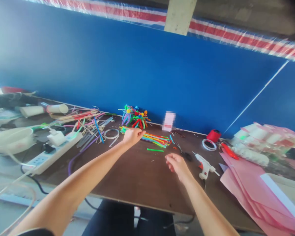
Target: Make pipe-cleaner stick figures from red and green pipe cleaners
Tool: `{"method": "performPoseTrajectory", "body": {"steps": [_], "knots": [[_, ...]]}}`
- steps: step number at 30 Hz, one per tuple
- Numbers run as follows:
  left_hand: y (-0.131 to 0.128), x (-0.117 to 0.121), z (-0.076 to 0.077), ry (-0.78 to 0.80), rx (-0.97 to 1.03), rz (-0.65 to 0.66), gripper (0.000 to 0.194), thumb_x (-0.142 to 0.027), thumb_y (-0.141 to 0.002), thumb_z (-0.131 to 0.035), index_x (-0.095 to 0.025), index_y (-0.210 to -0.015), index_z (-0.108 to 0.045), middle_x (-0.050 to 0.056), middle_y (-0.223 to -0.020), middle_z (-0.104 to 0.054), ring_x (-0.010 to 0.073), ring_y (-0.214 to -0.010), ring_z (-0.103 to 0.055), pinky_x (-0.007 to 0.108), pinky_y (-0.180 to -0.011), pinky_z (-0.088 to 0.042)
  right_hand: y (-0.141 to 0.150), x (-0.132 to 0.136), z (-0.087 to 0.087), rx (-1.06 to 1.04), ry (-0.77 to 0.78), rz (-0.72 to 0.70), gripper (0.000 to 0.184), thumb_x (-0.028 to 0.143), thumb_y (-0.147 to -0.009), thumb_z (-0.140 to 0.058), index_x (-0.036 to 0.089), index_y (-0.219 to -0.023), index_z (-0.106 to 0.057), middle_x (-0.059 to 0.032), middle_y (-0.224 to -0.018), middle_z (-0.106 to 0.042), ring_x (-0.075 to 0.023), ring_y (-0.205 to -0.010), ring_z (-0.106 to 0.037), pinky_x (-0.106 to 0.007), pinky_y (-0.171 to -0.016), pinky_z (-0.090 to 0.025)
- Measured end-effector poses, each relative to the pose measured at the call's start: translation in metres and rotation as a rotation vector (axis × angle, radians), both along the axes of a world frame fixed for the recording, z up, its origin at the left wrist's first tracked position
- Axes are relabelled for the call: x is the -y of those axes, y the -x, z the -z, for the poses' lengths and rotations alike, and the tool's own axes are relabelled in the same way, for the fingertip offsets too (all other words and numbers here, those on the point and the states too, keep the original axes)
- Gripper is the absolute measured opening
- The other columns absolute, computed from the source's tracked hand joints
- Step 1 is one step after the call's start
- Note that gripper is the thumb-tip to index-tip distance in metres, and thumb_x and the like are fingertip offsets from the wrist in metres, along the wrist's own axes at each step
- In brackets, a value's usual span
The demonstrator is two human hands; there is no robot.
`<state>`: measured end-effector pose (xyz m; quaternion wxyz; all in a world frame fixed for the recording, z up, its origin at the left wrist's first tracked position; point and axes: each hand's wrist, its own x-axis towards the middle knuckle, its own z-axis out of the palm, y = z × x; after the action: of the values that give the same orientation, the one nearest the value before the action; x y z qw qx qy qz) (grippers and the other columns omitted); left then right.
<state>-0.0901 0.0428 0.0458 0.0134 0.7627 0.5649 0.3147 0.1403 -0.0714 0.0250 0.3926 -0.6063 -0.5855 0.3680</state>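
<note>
At the table's middle, my left hand (132, 137) is over a bundle of colourful pipe cleaners (159, 140), its fingers closed; whatever they hold, if anything, is hidden. My right hand (178, 165) hovers over the brown table, its fingers curled together, and I cannot make out anything in them. Between the two hands, a single short green pipe cleaner (155, 150) lies apart from the bundle. Black-handled scissors (185, 154) rest just beyond my right hand. Behind the bundle stand small multicoloured figures (136, 116) of bent pipe cleaners.
A white glue gun (206, 166) lies right of my right hand. Further right are a red spool (213, 135), a roll of white tape (208, 145) and pink sheets (250, 190). On the left are a power strip (54, 154), a pale bowl (12, 139) and loose sticks (76, 116).
</note>
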Motion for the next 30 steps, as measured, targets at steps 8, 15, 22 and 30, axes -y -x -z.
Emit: {"method": "performPoseTrajectory", "body": {"steps": [8, 15, 22, 30], "knots": [[-0.023, 0.043, 0.026, 0.115, -0.121, 0.381, 0.025, -0.028, -0.079, -0.044, -0.026, -0.094, -0.063, 0.001, -0.101, -0.062, 0.0161, -0.100, -0.051, 0.024, -0.087, -0.035, -0.058, 0.103, -0.002, 1.034, -0.275, 0.103, 0.024, 0.022, -0.075, -0.049, 0.019, -0.097, -0.057, -0.0091, -0.096, -0.054, -0.0222, -0.092, -0.051, -0.032, -0.082, -0.038], [-0.043, 0.050, 0.037, 0.149, -0.115, 0.251, 0.025, -0.031, -0.075, -0.049, -0.024, -0.094, -0.063, 0.005, -0.094, -0.059, 0.0201, -0.092, -0.053, 0.026, -0.076, -0.040, -0.096, 0.100, 0.017, 1.138, -0.091, 0.186, 0.024, 0.026, -0.081, -0.042, 0.022, -0.101, -0.056, -0.0062, -0.092, -0.053, -0.0167, -0.075, -0.058, -0.025, -0.066, -0.043], [-0.042, 0.053, 0.050, 0.118, -0.066, 0.196, 0.022, -0.024, -0.079, -0.043, -0.023, -0.075, -0.064, 0.003, -0.083, -0.057, 0.0161, -0.081, -0.055, 0.023, -0.067, -0.039, -0.105, 0.064, 0.016, 1.228, -0.041, 0.229, 0.028, 0.010, -0.080, -0.037, 0.016, -0.098, -0.059, -0.0104, -0.100, -0.055, -0.0179, -0.085, -0.059, -0.026, -0.072, -0.041], [-0.042, 0.047, 0.050, 0.057, -0.014, 0.198, 0.025, -0.022, -0.083, -0.037, -0.020, -0.080, -0.061, 0.004, -0.080, -0.059, 0.0155, -0.079, -0.056, 0.023, -0.070, -0.040, -0.107, 0.033, -0.011, 1.280, -0.019, 0.250, 0.024, 0.010, -0.078, -0.039, 0.015, -0.086, -0.062, -0.0120, -0.086, -0.058, -0.0219, -0.079, -0.059, -0.032, -0.068, -0.041]]}}
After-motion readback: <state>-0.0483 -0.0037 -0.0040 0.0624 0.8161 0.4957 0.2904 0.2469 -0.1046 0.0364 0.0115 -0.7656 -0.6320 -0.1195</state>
